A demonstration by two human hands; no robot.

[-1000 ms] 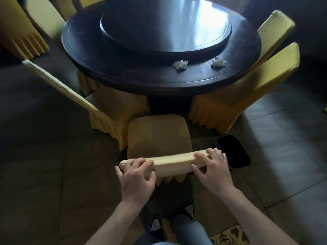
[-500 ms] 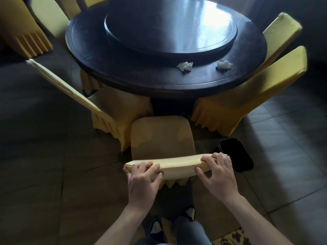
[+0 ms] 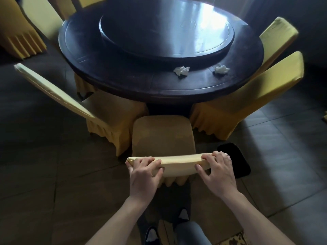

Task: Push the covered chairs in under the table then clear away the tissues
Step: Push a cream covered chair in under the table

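Both hands grasp the top of the chair back: the left hand curls over its left end, thumb on the near side, and the right hand wraps the right end the same way. The chair stands square to the table, its seat front just short of the table's rim and not yet under it.

On either side sit two more covered chairs, the left chair and the right chair, their skirts close to the middle seat. A dark bin sits on the floor just beside the right hand.

Two crumpled tissues lie on the tabletop near the turntable: the left tissue and the right tissue.

Risks, as I judge them: a push off-line would snag the chair on a neighbour's skirt, and a swing rightward could knock the bin. A hard shove might jolt the table's base
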